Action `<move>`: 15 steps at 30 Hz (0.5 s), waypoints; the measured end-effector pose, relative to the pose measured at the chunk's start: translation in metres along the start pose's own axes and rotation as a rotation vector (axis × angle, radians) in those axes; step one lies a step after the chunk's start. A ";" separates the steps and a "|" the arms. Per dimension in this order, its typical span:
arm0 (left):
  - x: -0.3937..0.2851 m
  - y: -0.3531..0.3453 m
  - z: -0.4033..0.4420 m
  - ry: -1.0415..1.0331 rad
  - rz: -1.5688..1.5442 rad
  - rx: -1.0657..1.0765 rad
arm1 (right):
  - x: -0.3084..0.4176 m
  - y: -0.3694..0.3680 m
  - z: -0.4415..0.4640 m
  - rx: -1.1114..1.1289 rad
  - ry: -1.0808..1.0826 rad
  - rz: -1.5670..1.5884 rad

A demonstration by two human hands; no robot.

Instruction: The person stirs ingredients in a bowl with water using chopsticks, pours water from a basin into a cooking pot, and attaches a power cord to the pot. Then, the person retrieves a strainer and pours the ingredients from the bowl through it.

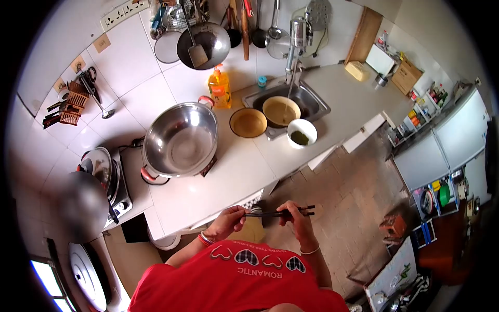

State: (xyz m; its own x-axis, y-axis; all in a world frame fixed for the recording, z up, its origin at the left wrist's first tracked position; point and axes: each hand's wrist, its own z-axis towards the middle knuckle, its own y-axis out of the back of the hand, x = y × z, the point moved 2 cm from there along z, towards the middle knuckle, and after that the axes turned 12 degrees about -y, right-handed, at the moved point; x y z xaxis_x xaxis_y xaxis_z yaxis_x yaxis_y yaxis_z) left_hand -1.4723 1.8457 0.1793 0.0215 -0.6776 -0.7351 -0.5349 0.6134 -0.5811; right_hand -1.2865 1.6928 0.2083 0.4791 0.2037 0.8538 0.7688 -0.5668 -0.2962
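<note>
In front of my red shirt, a pair of dark chopsticks [267, 213] is held level between my two hands. My left hand [228, 221] pinches one end, its fingers closed. My right hand [297, 221] is closed around the chopsticks near their other end, with the tips sticking out past it. Both hands are just off the counter's front edge. On the counter stand a large steel pan [182, 141] with red handles, an amber bowl [248, 123] and a white bowl [302, 136] with something green inside. Another amber bowl [281, 111] sits in the sink under running water.
The metal sink [323, 110] is set into the counter [234, 169]. An orange soap bottle [220, 89] stands by the wall beneath a hanging wok [218, 44]. At the left is a stove [122, 192] with lidded cookware. A fridge [447, 135] stands at right.
</note>
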 end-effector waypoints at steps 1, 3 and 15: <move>-0.004 0.001 0.016 -0.028 -0.014 -0.002 | 0.008 0.001 0.010 -0.024 0.020 -0.008; -0.018 -0.002 0.050 -0.072 -0.047 0.011 | 0.026 0.011 0.032 -0.067 0.046 0.006; -0.104 -0.024 0.191 -0.143 0.131 0.063 | 0.125 0.056 0.146 -0.193 0.051 0.044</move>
State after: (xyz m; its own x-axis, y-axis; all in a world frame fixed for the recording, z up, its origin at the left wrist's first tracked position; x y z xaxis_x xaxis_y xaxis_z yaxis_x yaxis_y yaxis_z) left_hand -1.3003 1.9790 0.2025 0.0774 -0.5286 -0.8453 -0.4871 0.7197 -0.4947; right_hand -1.1220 1.8032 0.2357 0.4843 0.1374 0.8641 0.6500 -0.7176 -0.2502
